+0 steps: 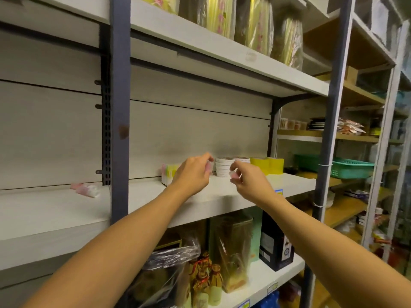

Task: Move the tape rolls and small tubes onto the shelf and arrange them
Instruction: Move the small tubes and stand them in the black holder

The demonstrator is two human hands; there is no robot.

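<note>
Both my hands reach over the white middle shelf. My left hand pinches a small pink tube at its fingertips, just left of the white tape rolls. My right hand pinches another small pink tube in front of those stacked white rolls. Yellow tape rolls stand to the right of the white ones. A row of upright pastel tubes stands at the back, partly hidden by my left hand. Loose pink and white tubes lie on the left shelf section.
A dark blue upright post divides the two shelf sections. Wrapped yellow bundles fill the shelf above. Bottles, bagged goods and a black box sit on the shelf below. A green basket lies on the racks to the right.
</note>
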